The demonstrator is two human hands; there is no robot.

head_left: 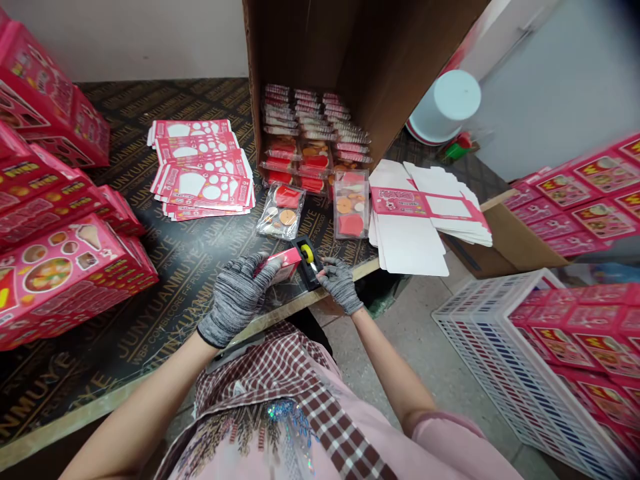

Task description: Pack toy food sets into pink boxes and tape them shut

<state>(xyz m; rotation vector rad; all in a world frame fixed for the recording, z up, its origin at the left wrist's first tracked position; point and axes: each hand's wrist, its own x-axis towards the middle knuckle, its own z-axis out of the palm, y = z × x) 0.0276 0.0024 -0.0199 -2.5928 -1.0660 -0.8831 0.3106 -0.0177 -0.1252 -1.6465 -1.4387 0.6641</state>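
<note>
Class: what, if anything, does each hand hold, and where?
Left hand: pink box, by its left end. Right hand: at right edge of tape dispenser; hold unclear.

The left hand [234,299] and right hand [342,285] wear 2 marled grey knit gloves [225,317]. A brown-and-white checked apron [253,373] overlies a pink top [390,437] bearing blue sequins [279,411].

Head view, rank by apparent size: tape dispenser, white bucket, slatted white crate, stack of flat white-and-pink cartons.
Largest to smallest:
1. Slatted white crate, cut off by the frame edge
2. Flat carton stack
3. White bucket
4. Tape dispenser

Apparent size only; distances differ.
</note>
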